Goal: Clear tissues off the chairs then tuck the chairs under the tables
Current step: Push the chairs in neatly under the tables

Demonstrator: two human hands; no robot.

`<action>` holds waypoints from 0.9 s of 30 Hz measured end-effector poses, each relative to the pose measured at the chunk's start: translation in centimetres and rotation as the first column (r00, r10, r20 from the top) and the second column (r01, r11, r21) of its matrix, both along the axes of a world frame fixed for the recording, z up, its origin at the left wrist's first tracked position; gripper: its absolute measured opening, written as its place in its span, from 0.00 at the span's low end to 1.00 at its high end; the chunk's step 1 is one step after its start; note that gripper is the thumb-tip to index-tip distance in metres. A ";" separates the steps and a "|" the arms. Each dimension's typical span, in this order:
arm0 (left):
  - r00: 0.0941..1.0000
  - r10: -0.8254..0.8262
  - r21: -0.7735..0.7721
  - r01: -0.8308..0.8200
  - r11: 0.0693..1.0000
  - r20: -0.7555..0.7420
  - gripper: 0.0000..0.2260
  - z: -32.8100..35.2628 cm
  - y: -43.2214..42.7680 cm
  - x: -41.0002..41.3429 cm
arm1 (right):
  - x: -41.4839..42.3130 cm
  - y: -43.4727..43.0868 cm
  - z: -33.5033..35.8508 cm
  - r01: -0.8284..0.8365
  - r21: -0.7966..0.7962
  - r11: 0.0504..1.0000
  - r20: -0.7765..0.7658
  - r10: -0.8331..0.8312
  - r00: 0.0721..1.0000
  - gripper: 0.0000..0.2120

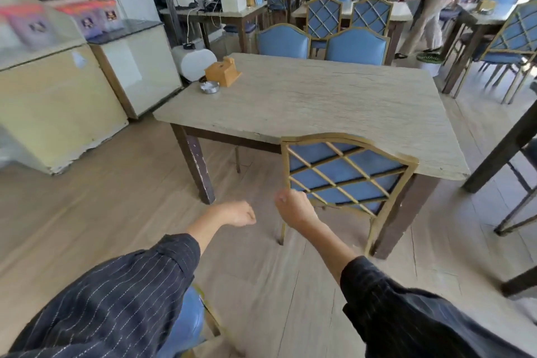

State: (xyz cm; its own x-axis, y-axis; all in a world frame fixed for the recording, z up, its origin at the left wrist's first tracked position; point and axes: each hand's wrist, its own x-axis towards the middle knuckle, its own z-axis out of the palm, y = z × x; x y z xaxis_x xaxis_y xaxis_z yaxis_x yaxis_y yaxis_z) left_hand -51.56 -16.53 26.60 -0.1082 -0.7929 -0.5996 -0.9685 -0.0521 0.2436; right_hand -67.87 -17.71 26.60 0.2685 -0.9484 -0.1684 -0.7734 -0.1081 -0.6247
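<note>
Both arms reach forward in dark pinstriped sleeves.

1. Left hand (236, 213): held in the air over the floor, well apart from any furniture. Fingers loosely curled, holding nothing.
2. Right hand (293, 206): at the lower left corner of the chair (348, 171) back, knuckles up, fingers curled. Whether it grips the gold frame or only lies in front of it cannot be told.
3. Chair: upright, pushed in at the near edge of the table (319, 102), its blue lattice back against the tabletop edge.
4. A blue seat (189, 317) shows beneath the left sleeve.

Containers, both at the table's far left corner:
- Wooden box (223, 71), house-shaped; contents hidden.
- Metal ashtray (209, 86), just beside the box, holding white scraps too small to identify.

Printed packs (87, 22) stand on the counter (125, 32) at left; their writing is too blurred to read.
</note>
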 end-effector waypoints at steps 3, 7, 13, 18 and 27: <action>0.992 0.094 0.142 -0.106 0.984 0.088 0.08 -0.7 6.2 5.4 | 5.9 5.1 1.2 -0.300 0.126 0.946 -0.048 0.308 0.950 0.13; 0.954 0.283 0.232 -0.298 0.926 0.094 0.14 -0.6 15.9 12.5 | 12.1 14.5 3.6 -0.539 0.222 0.813 -0.086 0.567 0.820 0.18; 0.876 0.463 0.277 -0.416 0.866 -0.136 0.26 -3.1 32.3 17.6 | 15.5 30.3 3.6 -0.629 0.080 0.773 -0.180 0.632 0.754 0.17; 0.730 0.543 -0.019 -0.603 0.797 -0.415 0.23 -0.2 41.6 15.3 | 15.5 34.0 1.4 -0.173 -0.238 0.956 0.111 0.204 0.973 0.19; 0.815 0.483 -0.702 -0.547 0.456 -0.321 0.22 -0.6 50.2 11.3 | 14.6 35.9 1.6 -0.070 -0.143 0.987 0.236 0.102 0.966 0.17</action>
